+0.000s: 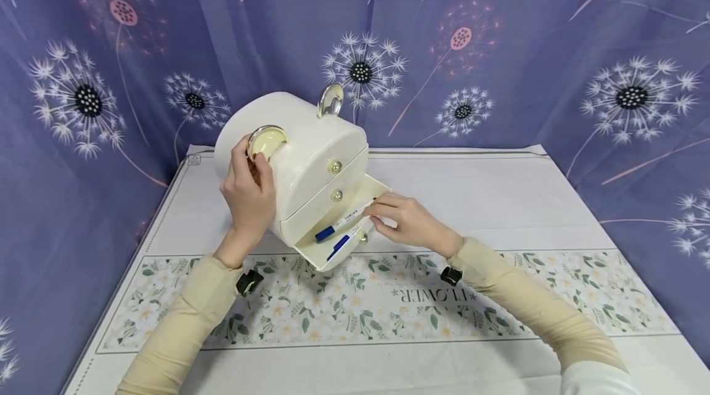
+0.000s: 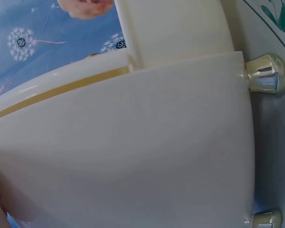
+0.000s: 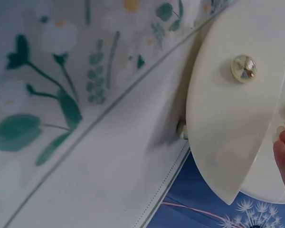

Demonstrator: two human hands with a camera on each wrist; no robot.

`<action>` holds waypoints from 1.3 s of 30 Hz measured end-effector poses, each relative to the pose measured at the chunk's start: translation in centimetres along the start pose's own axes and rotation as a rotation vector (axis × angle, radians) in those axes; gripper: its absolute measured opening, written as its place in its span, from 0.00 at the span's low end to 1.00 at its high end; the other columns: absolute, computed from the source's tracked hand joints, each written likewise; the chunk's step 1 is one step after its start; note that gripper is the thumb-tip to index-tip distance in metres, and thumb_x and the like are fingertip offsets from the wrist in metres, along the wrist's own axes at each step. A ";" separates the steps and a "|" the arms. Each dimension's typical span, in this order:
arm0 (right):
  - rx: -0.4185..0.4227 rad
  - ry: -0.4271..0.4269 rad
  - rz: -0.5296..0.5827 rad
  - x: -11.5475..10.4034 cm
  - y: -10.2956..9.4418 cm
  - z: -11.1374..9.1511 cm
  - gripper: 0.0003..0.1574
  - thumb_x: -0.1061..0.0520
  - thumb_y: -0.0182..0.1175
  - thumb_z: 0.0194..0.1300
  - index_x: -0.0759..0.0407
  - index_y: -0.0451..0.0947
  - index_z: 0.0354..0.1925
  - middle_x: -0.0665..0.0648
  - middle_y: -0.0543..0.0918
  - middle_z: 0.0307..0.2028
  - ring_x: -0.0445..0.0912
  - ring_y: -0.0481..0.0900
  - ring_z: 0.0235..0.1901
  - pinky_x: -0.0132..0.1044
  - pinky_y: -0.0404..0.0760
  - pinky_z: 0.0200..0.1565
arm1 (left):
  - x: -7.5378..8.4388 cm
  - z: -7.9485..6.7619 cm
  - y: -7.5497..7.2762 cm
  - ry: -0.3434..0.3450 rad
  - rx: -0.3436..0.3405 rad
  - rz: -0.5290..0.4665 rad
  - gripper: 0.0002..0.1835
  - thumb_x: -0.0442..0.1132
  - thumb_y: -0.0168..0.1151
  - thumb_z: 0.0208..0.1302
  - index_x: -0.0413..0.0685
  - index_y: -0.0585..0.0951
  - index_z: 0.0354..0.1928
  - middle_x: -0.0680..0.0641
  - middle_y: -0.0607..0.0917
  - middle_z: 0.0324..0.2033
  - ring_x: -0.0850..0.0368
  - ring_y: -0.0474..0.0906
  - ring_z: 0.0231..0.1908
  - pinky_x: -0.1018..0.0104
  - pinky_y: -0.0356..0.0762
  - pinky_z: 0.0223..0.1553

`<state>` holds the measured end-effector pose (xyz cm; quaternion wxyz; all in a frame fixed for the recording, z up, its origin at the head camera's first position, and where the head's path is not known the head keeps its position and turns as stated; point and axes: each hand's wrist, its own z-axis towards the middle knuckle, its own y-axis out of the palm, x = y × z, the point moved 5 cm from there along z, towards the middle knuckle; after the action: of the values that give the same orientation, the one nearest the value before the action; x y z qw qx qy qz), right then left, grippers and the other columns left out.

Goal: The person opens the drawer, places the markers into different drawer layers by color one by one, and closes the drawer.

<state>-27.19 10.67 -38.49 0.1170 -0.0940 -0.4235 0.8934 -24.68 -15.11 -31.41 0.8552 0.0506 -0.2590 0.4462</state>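
A cream drawer box [image 1: 299, 136] with a rounded top and two gold-rimmed ears stands on the table. My left hand [image 1: 249, 198] grips the near ear [image 1: 269, 141], thumb on its front face. The lowest drawer [image 1: 314, 252] is pulled out. Inside it lie a white marker with a blue cap [image 1: 325, 234] and a second blue-capped pen [image 1: 338, 246]. Over the drawer's right end is my right hand [image 1: 407, 219], fingers bent, tips right at the marker's far end; whether they pinch it I cannot tell. Two upper drawers with gold knobs [image 1: 336, 195] are closed.
Gold feet [image 2: 266, 75] show under the box in the left wrist view. A white cloth with a flower-printed band [image 1: 388, 315] covers the table. Behind the box hangs a purple dandelion curtain [image 1: 266, 31], close to the far ear [image 1: 331, 99].
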 end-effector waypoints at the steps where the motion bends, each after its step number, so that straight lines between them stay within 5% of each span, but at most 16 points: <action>1: -0.005 -0.007 0.006 -0.1 0.1 -0.1 0.11 0.62 0.58 0.56 0.56 0.81 0.39 0.50 0.82 0.36 0.40 0.77 0.35 0.29 0.76 0.37 | 0.0 0.0 0.0 -0.001 0.002 0.000 0.16 0.37 0.49 0.64 0.40 0.72 0.53 0.37 0.82 0.44 0.42 0.80 0.32 0.51 0.75 0.28; 11: -0.105 -0.024 0.092 -1.1 1.7 -1.1 0.08 0.58 0.60 0.57 0.54 0.79 0.39 0.48 0.81 0.37 0.39 0.78 0.39 0.28 0.76 0.42 | -0.1 -0.1 0.0 -0.011 0.000 0.000 0.16 0.38 0.49 0.64 0.40 0.73 0.53 0.38 0.82 0.44 0.43 0.81 0.32 0.51 0.75 0.29; 18: -0.170 -0.036 0.046 -1.7 2.5 -1.3 0.12 0.55 0.63 0.56 0.53 0.80 0.40 0.48 0.81 0.40 0.39 0.78 0.43 0.29 0.76 0.47 | -0.1 -0.1 0.0 -0.013 0.007 0.002 0.16 0.37 0.49 0.64 0.40 0.73 0.52 0.38 0.82 0.44 0.42 0.81 0.33 0.51 0.75 0.29; 27: -0.104 -0.082 0.042 -1.9 3.1 -1.6 0.13 0.62 0.68 0.48 0.57 0.81 0.37 0.52 0.83 0.40 0.47 0.79 0.45 0.32 0.74 0.53 | -0.1 0.0 0.0 -0.013 0.000 0.001 0.16 0.38 0.49 0.64 0.40 0.73 0.53 0.38 0.82 0.45 0.42 0.81 0.33 0.51 0.75 0.30; 34: -0.026 0.023 0.069 -1.8 3.2 -2.2 0.14 0.64 0.69 0.46 0.59 0.81 0.35 0.53 0.81 0.39 0.45 0.78 0.44 0.27 0.75 0.49 | 0.0 -0.1 0.0 -0.015 0.004 -0.004 0.16 0.37 0.49 0.64 0.40 0.73 0.52 0.39 0.82 0.45 0.43 0.81 0.35 0.51 0.76 0.31; 39: -0.064 0.129 0.088 -1.6 3.5 -2.5 0.16 0.62 0.69 0.47 0.58 0.80 0.38 0.53 0.81 0.42 0.44 0.79 0.44 0.23 0.75 0.47 | 0.0 0.0 0.1 -0.015 0.005 -0.011 0.16 0.37 0.49 0.64 0.39 0.73 0.52 0.39 0.82 0.46 0.43 0.81 0.35 0.51 0.76 0.31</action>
<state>-25.41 9.90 -42.65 0.1017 -0.1735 -0.4389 0.8757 -24.69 -15.03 -31.43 0.8554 0.0573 -0.2640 0.4418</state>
